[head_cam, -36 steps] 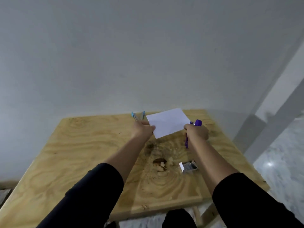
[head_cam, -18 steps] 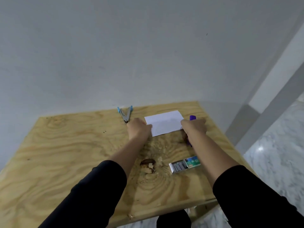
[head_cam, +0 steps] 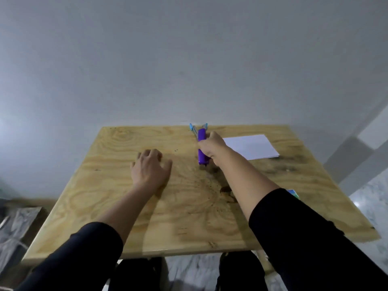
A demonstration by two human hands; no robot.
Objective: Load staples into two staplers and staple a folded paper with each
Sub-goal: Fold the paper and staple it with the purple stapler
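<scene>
Paper: folded white sheet [head_cam: 251,146] released, now flat near the bench's [head_cam: 117,206] far right corner.
Right hand [head_cam: 212,147]: closed round purple stapler [head_cam: 202,147], near far edge (blue stapler [head_cam: 194,128] behind).
Left hand [head_cam: 150,168]: empty, fingers spread on bench.
Meaning: purple stapler's turn, probably.

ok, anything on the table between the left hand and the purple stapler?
Nothing: in the head view only bare plywood table separates the left hand from the purple stapler, which the right hand grips.
</scene>
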